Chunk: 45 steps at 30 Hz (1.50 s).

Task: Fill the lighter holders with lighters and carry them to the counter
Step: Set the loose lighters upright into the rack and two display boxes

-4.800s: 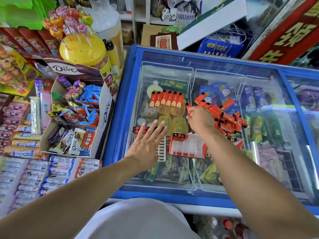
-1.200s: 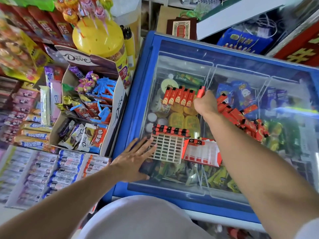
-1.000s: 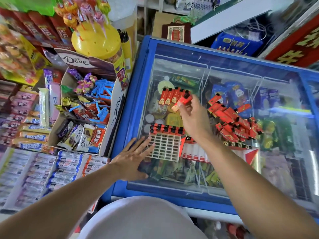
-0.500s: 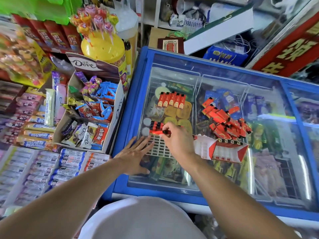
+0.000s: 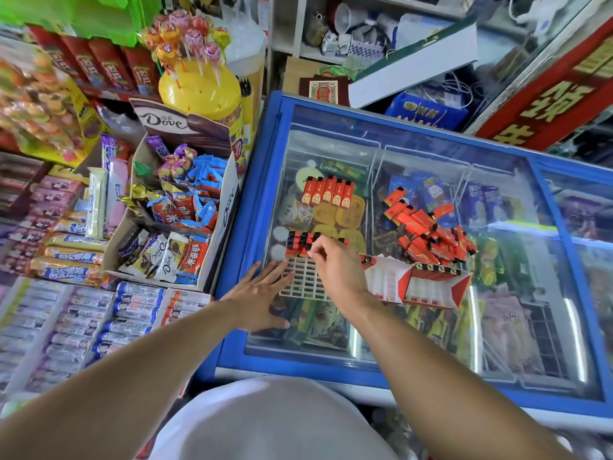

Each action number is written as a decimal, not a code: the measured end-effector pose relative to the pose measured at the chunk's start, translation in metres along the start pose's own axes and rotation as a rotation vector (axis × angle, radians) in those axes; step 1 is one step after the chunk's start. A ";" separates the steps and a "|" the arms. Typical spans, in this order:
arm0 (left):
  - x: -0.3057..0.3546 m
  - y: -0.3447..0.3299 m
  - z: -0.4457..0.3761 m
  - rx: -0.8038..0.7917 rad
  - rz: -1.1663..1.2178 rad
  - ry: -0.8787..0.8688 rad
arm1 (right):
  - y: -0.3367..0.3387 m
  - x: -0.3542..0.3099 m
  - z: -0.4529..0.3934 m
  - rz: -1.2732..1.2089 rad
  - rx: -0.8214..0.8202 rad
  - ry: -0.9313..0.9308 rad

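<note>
Shop shelves full of sweets fill the far left, with rows of candy packs (image 5: pixel 39 257) lying flat. Next to them stands a yellow lollipop tub (image 5: pixel 202 91), and below it an open Dove box (image 5: pixel 172 207) packed with chocolate bars. Just right of the box is a blue freezer (image 5: pixel 252 180) with a glass lid, which serves as the surface. The left hand (image 5: pixel 257 293) lies flat on the glass with its fingers straight and spread, the tips touching the left edge of a white grid lighter holder (image 5: pixel 303 282). Lighters already fill the holder's top row. The right hand (image 5: pixel 335 263) reaches over the holder, its fingers bent at that top row; whether they pinch a lighter cannot be told. Farther back on the glass lies a neat row of five red lighters (image 5: pixel 328 191). To the right of the holder sits a red and white lighter box (image 5: pixel 411 287), lying open. Behind it is a loose pile of red lighters (image 5: pixel 431 232). At the far right hangs a red sign (image 5: pixel 547 94) with yellow writing.
</note>
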<state>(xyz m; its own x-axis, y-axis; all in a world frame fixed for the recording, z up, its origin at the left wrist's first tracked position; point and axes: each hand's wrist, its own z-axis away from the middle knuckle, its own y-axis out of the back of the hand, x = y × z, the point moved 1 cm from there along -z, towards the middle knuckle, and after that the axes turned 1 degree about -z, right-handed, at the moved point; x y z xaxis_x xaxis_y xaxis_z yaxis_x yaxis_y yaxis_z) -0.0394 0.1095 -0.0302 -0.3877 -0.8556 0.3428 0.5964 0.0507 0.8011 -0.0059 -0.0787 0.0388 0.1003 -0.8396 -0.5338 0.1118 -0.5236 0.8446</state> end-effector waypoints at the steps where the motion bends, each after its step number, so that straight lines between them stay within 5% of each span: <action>1: -0.001 0.000 0.000 0.001 0.004 -0.003 | 0.000 0.000 -0.001 0.008 0.008 0.000; 13: -0.007 -0.007 0.021 0.348 0.377 0.041 | -0.003 0.000 -0.006 0.078 0.071 0.051; 17: -0.001 0.008 0.030 0.607 0.346 0.035 | -0.005 0.006 -0.002 0.134 0.109 0.099; 20: 0.007 0.023 0.024 0.661 0.291 -0.006 | -0.002 0.012 0.004 0.089 0.140 0.115; 27: 0.028 0.074 -0.017 0.581 0.258 -0.006 | 0.032 0.038 0.016 0.052 0.314 0.028; 35: 0.022 0.081 -0.058 0.250 0.204 0.042 | 0.078 0.090 0.018 0.015 0.435 -0.151; 41: 0.035 0.072 -0.055 0.259 -0.172 0.119 | 0.115 0.145 -0.012 0.203 0.151 -0.460; 45: 0.037 0.072 -0.055 0.248 -0.181 0.152 | 0.119 0.164 -0.031 0.312 -0.057 -0.564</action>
<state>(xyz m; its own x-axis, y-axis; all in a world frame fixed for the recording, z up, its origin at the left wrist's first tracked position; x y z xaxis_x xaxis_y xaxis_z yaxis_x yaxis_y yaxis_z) 0.0279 0.0534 0.0130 -0.3516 -0.9281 0.1221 0.3315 -0.0015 0.9435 0.0549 -0.2738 0.0504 -0.3963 -0.9063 -0.1469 0.2151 -0.2472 0.9448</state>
